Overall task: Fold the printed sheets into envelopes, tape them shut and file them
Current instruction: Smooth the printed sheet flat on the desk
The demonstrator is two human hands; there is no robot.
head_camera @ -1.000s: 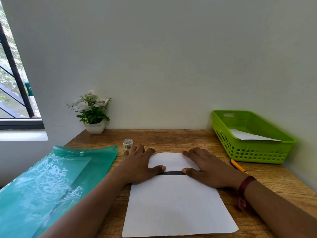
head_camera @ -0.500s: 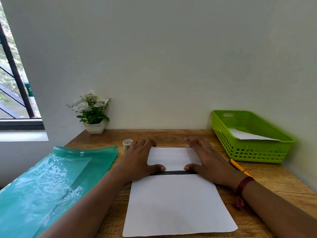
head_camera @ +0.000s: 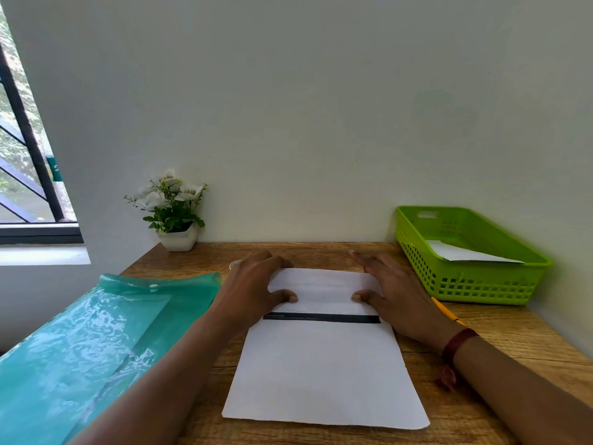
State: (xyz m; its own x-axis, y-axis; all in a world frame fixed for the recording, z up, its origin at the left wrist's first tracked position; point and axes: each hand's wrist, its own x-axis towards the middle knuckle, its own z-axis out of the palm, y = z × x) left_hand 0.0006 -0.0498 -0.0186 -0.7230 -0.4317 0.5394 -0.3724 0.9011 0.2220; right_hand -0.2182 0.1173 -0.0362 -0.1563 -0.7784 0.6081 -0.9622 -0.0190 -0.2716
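Pale wall (head_camera: 321,107), wooden desk (head_camera: 519,335), seemingly barred window (head_camera: 19,175)

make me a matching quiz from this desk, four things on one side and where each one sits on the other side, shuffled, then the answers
Things
1. green basket
2. teal plastic folder
3. potted white flowers
4. pencil

Places
A. back left corner of the desk
B. between the basket and the right hand
C. right end of the desk, with white paper inside
D. left side of the desk, left of the left hand

Pairs: 1-C, 2-D, 3-A, 4-B
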